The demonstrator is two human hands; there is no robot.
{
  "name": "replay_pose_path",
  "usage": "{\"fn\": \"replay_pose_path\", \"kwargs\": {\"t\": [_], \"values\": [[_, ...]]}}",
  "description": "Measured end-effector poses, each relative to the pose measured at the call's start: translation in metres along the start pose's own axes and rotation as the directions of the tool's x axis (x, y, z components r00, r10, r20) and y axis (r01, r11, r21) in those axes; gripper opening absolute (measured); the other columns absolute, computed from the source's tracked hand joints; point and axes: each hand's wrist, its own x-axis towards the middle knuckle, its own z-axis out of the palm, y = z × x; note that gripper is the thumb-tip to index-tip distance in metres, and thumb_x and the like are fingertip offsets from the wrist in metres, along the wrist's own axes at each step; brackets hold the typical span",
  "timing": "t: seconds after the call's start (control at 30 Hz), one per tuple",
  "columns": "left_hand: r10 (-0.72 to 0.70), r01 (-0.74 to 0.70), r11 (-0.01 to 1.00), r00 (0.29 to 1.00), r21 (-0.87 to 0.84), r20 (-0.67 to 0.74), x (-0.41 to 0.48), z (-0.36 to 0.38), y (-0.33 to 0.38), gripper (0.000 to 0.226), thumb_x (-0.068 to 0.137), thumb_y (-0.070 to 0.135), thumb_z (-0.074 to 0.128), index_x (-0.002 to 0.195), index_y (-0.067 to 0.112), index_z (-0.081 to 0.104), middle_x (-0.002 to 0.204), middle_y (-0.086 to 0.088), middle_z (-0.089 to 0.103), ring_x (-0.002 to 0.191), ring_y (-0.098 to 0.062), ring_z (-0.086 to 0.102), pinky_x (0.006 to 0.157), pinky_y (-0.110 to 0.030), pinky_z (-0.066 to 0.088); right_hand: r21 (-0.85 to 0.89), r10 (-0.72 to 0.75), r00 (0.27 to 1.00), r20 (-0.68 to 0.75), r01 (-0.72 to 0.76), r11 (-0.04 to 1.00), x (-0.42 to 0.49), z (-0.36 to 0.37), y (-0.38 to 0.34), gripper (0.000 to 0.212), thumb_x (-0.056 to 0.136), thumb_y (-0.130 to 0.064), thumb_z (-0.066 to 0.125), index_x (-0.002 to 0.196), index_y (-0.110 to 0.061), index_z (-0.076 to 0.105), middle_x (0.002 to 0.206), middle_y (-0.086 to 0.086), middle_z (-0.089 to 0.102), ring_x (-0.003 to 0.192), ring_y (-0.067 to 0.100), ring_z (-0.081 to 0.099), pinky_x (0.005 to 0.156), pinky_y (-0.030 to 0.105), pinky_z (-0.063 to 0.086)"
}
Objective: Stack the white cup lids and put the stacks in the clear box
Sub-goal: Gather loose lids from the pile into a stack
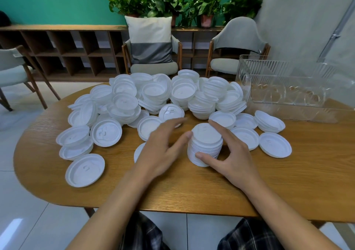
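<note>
Plaid trousers (146, 234) sit at the frame bottom, with both bare forearms reaching up over the wooden table (192, 190). I read the right hand (235, 154) as gripping the stack of lids (206, 144): thumb curled against the stack's near lower side, forefinger hooked over its far top edge. Stack stands on the table between the two hands. Left hand (163, 148) is motion-blurred; I see its fingers straight and spread, holding nothing, with the thumb tip touching the stack's left side. Loose lids lie flat under and just beyond the left fingers. Big pile of lids (159, 96) heaps beyond both hands, across the far half of the table. Single lid (85, 170) lies flat well left of the left hand, near the table edge. Another lid (275, 144) lies right of the right hand, apart from it. Clear box (245, 71) stands upright beyond and to the right of the right hand, at the table's far right, ribbed walls, well apart from the held stack. Beyond the pile I see a chair with a grey-and-white cushion (150, 38), and potted plants (192, 2) on a low wooden shelf.
</note>
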Motion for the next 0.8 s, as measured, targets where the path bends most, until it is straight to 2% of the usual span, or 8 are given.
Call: {"fn": "replay_pose_path", "kwargs": {"t": [0.07,0.13,0.2,0.4,0.5,0.57,0.7,0.8], "values": [[0.041,-0.008,0.982,0.985,0.190,-0.170,-0.005,-0.008,-0.018,0.030,0.100,0.040,0.068,0.125,0.025,0.070,0.123,0.013,0.069,0.116,-0.007,0.063,0.093,-0.025,0.049,-0.001,0.009,1.000,0.000,-0.009,1.000,0.000,0.000,0.000,0.088,0.073,-0.060,0.083,0.152,-0.045,0.045,0.140,-0.041,0.045,0.132,-0.024,0.037,0.101,-0.003,0.029],[0.065,0.008,0.944,0.976,0.329,-0.208,-0.009,-0.014,-0.031,0.021,0.096,0.032,0.073,0.113,0.020,0.075,0.113,0.009,0.071,0.107,-0.013,0.065,0.089,-0.033,0.052,0.005,0.017,1.000,0.003,-0.017,1.000,0.000,-0.001,-0.001,0.088,0.073,-0.060,0.083,0.151,-0.046,0.045,0.139,-0.042,0.044,0.131,-0.025,0.036,0.100,-0.003,0.028],[0.044,0.034,0.922,0.980,0.385,-0.193,-0.012,-0.016,-0.035,0.021,0.093,0.028,0.076,0.112,0.020,0.076,0.108,0.008,0.072,0.102,-0.014,0.067,0.084,-0.035,0.054,0.006,0.023,1.000,0.006,-0.023,1.000,0.001,-0.001,-0.002,0.088,0.073,-0.061,0.082,0.151,-0.047,0.045,0.140,-0.041,0.045,0.132,-0.024,0.036,0.101,-0.003,0.029],[-0.008,0.064,0.948,0.984,0.313,-0.178,-0.012,-0.011,-0.035,0.031,0.087,0.009,0.079,0.117,0.019,0.075,0.105,0.007,0.076,0.094,-0.011,0.069,0.082,-0.032,0.056,-0.002,0.034,0.999,0.011,-0.034,0.999,0.000,-0.001,-0.003,0.087,0.074,-0.061,0.082,0.151,-0.046,0.045,0.139,-0.042,0.045,0.132,-0.024,0.036,0.101,-0.003,0.029],[-0.049,0.080,0.957,0.992,0.279,-0.115,-0.012,-0.011,-0.032,0.038,0.088,0.003,0.078,0.121,0.021,0.075,0.107,0.009,0.077,0.090,0.000,0.065,0.080,-0.004,0.044,-0.005,0.040,0.999,0.011,-0.040,0.999,0.000,-0.001,-0.002,0.087,0.074,-0.060,0.083,0.151,-0.047,0.044,0.139,-0.042,0.045,0.132,-0.024,0.036,0.101,-0.003,0.029],[-0.059,0.076,0.959,0.996,0.273,-0.070,-0.011,-0.009,-0.030,0.039,0.088,0.003,0.078,0.121,0.024,0.076,0.105,0.008,0.077,0.088,0.005,0.062,0.079,0.004,0.039,-0.013,0.040,0.999,0.010,-0.040,0.999,0.000,-0.001,-0.002,0.086,0.074,-0.060,0.083,0.150,-0.048,0.044,0.138,-0.043,0.045,0.132,-0.025,0.036,0.100,-0.003,0.029],[-0.024,0.042,0.973,0.996,0.226,-0.084,-0.006,-0.006,-0.025,0.036,0.086,0.004,0.083,0.114,0.025,0.078,0.095,0.010,0.077,0.088,-0.001,0.069,0.077,0.001,0.041,-0.030,0.046,0.999,0.015,-0.045,0.999,0.001,-0.001,-0.001,0.087,0.074,-0.064,0.081,0.150,-0.050,0.043,0.140,-0.042,0.044,0.132,-0.024,0.035,0.100,-0.002,0.029],[0.005,0.013,0.979,0.996,0.202,-0.087,-0.002,-0.003,-0.022,0.034,0.083,0.005,0.086,0.110,0.023,0.079,0.090,0.012,0.073,0.085,-0.004,0.067,0.077,-0.009,0.045,-0.030,0.045,0.999,0.014,-0.044,0.999,0.001,-0.001,0.000,0.087,0.074,-0.063,0.082,0.151,-0.049,0.043,0.141,-0.041,0.044,0.133,-0.023,0.035,0.101,-0.002,0.028]]}}
